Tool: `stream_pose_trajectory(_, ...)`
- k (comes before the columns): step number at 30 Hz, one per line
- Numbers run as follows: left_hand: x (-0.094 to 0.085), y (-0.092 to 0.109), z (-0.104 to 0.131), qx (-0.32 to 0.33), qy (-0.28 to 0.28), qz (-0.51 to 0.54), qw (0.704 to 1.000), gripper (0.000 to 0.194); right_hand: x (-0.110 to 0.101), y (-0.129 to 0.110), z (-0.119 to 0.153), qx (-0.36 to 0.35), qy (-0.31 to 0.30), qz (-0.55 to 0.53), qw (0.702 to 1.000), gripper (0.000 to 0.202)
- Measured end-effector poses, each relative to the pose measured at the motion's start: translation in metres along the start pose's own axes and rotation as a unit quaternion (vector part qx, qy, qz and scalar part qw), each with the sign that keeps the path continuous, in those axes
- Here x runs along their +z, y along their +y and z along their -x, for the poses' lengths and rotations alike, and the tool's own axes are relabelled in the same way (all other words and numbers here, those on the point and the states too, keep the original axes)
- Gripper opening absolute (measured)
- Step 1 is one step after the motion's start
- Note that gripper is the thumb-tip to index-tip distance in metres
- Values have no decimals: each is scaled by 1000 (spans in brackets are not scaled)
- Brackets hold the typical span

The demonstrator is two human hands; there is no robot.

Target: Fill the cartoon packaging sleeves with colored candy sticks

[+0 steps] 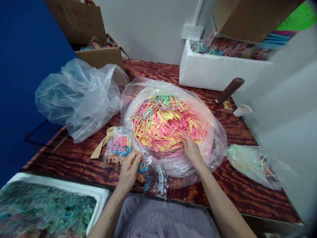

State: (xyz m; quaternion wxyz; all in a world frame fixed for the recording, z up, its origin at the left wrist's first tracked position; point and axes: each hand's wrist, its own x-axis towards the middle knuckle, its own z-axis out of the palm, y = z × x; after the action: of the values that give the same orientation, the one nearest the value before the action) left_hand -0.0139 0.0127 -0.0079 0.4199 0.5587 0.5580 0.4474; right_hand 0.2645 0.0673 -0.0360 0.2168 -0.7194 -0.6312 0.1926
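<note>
A wide round container lined with a clear plastic bag (218, 132) holds a heap of thin pink, yellow and green sticks (170, 122). At the heap's near edge, my right hand (192, 150) has its fingers closed on some of the sticks. My left hand (130, 167) pinches a clear printed pouch (143, 177) with a cartoon face, in front of the container. Just left of that hand lie several similar pouches (120, 145), with pink sticks visible in the top one. A tan strip (102, 143) lies beside them.
Crumpled clear plastic (86, 96) lies at left, before an open cardboard box (99, 56). A white foam box (223, 71) stands at back right. Near it are a brown cylinder (230, 91) and a paper cup (242, 110). A plastic bag (255, 165) lies at right; another foam box (101, 198) sits lower left.
</note>
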Motion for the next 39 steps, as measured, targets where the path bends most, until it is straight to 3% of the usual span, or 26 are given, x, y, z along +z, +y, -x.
stream_pose_trajectory(4,4,-2,0,-10,-20,9,1000,22,11,-10,-6,-11,-36,133,990,19)
stream_pose_trajectory(10,6,-7,1,-48,18,31,998,15,10,-12,-7,-27,-50,155,986,20)
stream_pose_trajectory(13,5,-6,3,-19,31,-1,999,18,7,-6,-7,-7,-4,63,998,18)
stream_pose_trajectory(15,5,-6,4,6,28,-7,1000,19,4,-5,-5,30,28,-106,993,13)
stream_pose_trajectory(17,5,-6,5,26,19,-5,999,20,-1,-12,1,66,2,-307,949,13)
stream_pose_trajectory(19,6,-5,5,42,10,-2,999,19,-8,-26,10,79,-80,-457,882,20)
stream_pose_trajectory(23,9,-2,3,62,-14,1,998,18,-27,-60,25,67,-229,-577,781,28)
stream_pose_trajectory(25,10,-1,3,70,-23,2,997,17,-34,-75,28,67,-243,-615,748,26)
stream_pose_trajectory(29,12,-1,5,79,-33,3,996,16,-36,-97,29,39,-192,-676,711,15)
stream_pose_trajectory(32,14,-2,7,83,-42,6,996,16,-27,-110,30,23,-174,-690,702,15)
stream_pose_trajectory(34,16,-2,9,86,-51,6,995,16,-19,-117,33,21,-167,-682,712,18)
stream_pose_trajectory(39,16,-1,11,101,-61,-11,993,16,-11,-126,39,-10,-118,-600,792,23)
